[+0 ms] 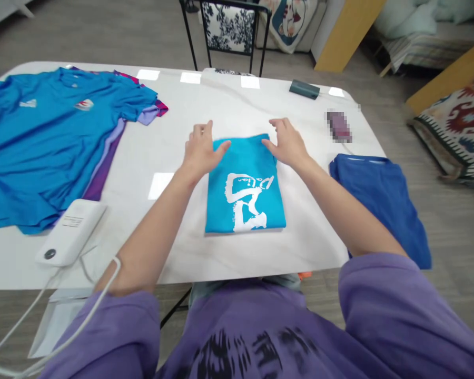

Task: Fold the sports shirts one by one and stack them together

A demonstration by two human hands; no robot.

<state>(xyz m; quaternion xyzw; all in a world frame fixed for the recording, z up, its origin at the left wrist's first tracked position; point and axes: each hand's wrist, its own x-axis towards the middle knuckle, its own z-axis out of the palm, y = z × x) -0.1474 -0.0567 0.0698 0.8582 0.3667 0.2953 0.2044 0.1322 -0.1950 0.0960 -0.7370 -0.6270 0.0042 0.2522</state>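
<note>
Where it lies folded, the shirt looks turquoise

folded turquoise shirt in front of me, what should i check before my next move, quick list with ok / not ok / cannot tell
1. Folded shirt lying flat on the table: ok
2. White print facing up: ok
3. Left hand and right hand at its two far corners: ok
4. Fabric gripped in both hands: not ok, both are open
5. Spread-out blue shirt apart from the folded one: ok
6. Dark blue cloth lying fully on the table: cannot tell, it hides the edge there
</note>
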